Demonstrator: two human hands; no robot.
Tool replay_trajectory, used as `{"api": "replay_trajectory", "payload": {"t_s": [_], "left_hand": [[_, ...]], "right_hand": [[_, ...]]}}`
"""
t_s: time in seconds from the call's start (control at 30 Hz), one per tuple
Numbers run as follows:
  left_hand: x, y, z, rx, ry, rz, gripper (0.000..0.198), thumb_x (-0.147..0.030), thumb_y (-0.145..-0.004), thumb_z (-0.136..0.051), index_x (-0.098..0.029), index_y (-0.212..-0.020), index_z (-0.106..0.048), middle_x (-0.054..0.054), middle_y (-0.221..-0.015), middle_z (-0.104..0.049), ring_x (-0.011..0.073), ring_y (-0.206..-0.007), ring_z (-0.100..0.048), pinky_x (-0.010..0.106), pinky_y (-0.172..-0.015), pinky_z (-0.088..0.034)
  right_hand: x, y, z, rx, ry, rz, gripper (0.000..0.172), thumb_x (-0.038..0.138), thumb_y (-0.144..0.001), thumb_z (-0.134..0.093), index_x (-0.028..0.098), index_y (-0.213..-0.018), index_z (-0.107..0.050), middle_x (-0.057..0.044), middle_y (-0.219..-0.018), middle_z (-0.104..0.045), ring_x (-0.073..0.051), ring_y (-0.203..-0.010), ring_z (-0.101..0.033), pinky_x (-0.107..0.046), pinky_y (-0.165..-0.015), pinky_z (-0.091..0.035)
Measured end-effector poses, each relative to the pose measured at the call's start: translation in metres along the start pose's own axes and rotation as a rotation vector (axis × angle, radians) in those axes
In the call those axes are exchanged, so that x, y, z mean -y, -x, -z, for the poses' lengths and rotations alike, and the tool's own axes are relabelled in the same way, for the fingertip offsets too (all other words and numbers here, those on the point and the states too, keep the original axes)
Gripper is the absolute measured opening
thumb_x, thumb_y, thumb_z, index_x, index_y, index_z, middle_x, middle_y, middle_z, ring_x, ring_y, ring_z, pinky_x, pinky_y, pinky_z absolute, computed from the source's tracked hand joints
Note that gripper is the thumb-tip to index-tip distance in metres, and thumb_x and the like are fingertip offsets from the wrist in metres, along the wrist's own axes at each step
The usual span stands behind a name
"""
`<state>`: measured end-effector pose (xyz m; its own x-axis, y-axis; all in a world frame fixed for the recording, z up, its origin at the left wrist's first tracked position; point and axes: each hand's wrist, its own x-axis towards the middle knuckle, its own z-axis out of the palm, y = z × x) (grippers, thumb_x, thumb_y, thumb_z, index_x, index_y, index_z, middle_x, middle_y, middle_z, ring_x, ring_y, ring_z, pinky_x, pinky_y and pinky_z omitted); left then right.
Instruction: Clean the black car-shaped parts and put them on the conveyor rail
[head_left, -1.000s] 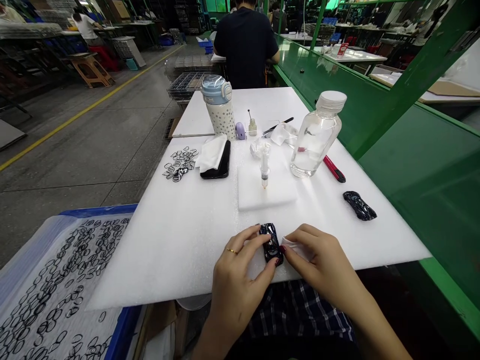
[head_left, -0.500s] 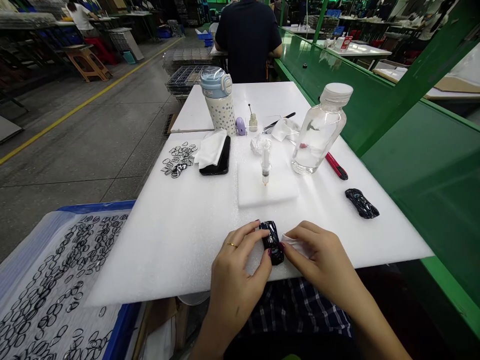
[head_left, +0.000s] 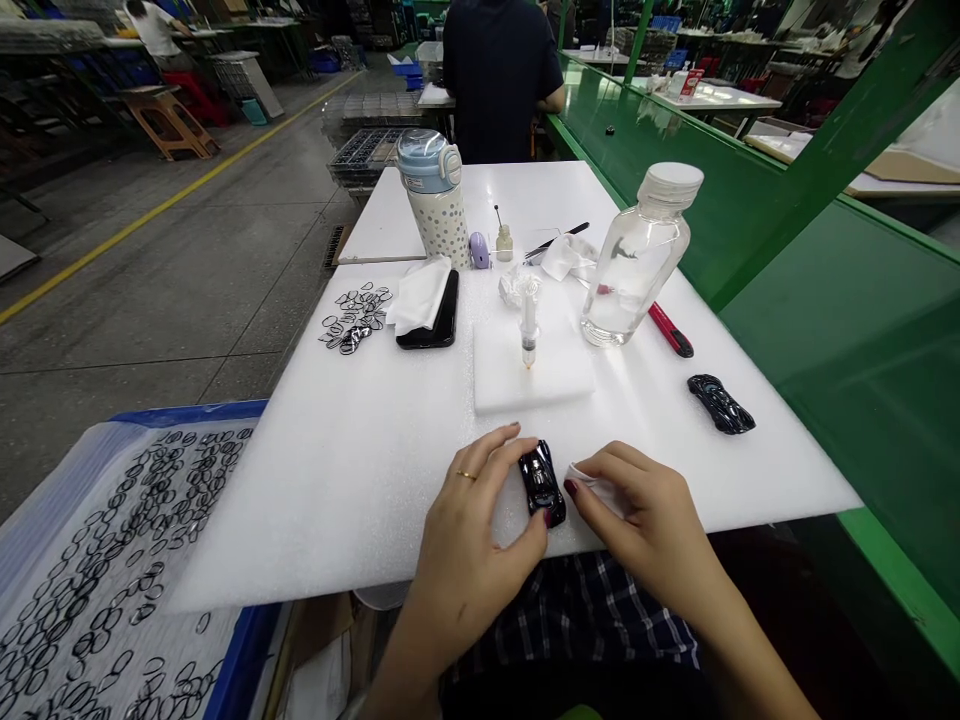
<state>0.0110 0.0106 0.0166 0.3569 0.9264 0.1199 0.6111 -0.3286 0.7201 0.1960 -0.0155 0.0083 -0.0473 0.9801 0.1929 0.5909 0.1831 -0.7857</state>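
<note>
The left hand point(head_left: 469, 545) grips a glossy black car-shaped piece point(head_left: 541, 483) lying on the white foam sheet point(head_left: 337, 510); the right hand point(head_left: 637, 510) pinches a white cloth point(head_left: 592, 488) just beside it; a second black piece point(head_left: 720, 404) lies well off to the right, neither hand near it.

Floor: from my remote seat, grey polished concrete point(head_left: 127, 300) with a yellow painted line point(head_left: 150, 218)
Furniture: a low wooden stool point(head_left: 169, 122), a white-topped workbench point(head_left: 705, 100)
Walls: glossy green-painted panel point(head_left: 862, 370) (shiny enough to mirror the room)
Light: bright, even, glaring on the floor
</note>
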Motion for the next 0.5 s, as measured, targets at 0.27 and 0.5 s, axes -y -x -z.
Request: {"api": "replay_trajectory", "payload": {"t_s": [0.27, 0.5], "left_hand": [[0.005, -0.009, -0.007, 0.005, -0.104, -0.031, 0.055, -0.035, -0.063, -0.086, -0.030, -0.113, -0.063, 0.003, -0.119, -0.058, 0.0268, -0.110, -0.055, 0.046, -0.094, -0.048], [0.005, -0.005, -0.005, 0.005, -0.033, -0.015, 0.042, -0.028, -0.077, -0.076, -0.031, -0.117, -0.063, 0.002, -0.119, -0.057, 0.0233, -0.109, -0.055, 0.044, -0.095, -0.048]], "right_hand": [[-0.011, 0.015, 0.000, -0.218, 0.072, 0.268, 0.020, 0.008, -0.087, -0.059, 0.016, -0.104, -0.065, -0.004, -0.087, -0.059, -0.008, -0.063, -0.054, -0.020, -0.052, -0.043], [-0.014, 0.020, -0.004, -0.185, 0.151, 0.342, 0.026, 0.005, -0.086, -0.057, 0.017, -0.109, -0.064, -0.006, -0.088, -0.058, -0.011, -0.065, -0.057, -0.023, -0.053, -0.046]]}}
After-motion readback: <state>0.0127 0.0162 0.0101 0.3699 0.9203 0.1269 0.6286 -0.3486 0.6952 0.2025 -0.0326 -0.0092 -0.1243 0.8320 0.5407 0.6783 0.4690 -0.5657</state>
